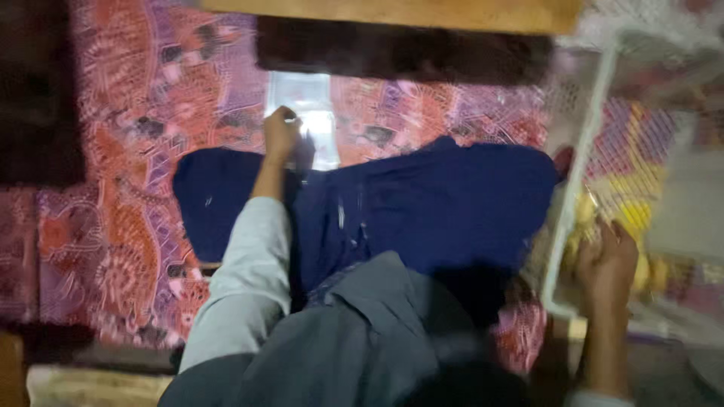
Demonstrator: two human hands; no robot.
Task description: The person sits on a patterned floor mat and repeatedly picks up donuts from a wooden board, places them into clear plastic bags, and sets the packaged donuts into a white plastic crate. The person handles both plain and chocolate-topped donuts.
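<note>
your right hand (607, 264) curls around something yellow in a white mesh basket (577, 181); your left hand (280, 134), closed, pinches the dark blue cloth (422, 203) spread on the patterned cover (143, 151). pulling one-handed could bunch it.

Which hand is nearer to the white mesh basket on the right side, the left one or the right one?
The right hand. It rests at the rim of the white mesh basket, by something yellow inside. The left hand is far off, on the dark blue cloth's far edge.
</note>
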